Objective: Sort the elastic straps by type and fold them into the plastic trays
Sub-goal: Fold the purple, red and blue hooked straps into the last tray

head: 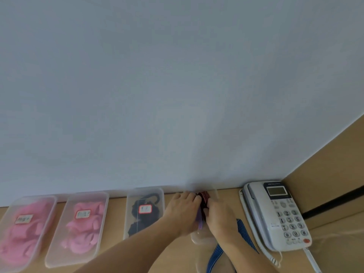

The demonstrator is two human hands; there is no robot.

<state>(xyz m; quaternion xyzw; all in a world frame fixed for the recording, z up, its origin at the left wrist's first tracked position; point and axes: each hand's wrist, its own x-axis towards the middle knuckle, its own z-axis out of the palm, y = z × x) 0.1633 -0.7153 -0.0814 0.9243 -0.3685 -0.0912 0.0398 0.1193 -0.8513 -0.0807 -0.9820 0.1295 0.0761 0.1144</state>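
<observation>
Four clear plastic trays stand in a row along the desk's rear edge, against the wall (177, 95). The first tray (50, 213) and second tray (59, 259) hold pink straps, and the third tray (131, 217) holds black straps (137, 227), with narrow strips of bare desk (116, 229) between them. Over the fourth tray (202, 240), the left hand (183, 205) and right hand (218, 215) meet with curled fingers gripping a dark red strap (203, 197) that protrudes beyond the fingertips. A purple strap (200, 221) appears pinched below it, but blur limits certainty. A blue striped strap (241, 229) lies just right of the right wrist. A telephone (275, 213) occupies the corner beside a brown side panel (325, 164).
</observation>
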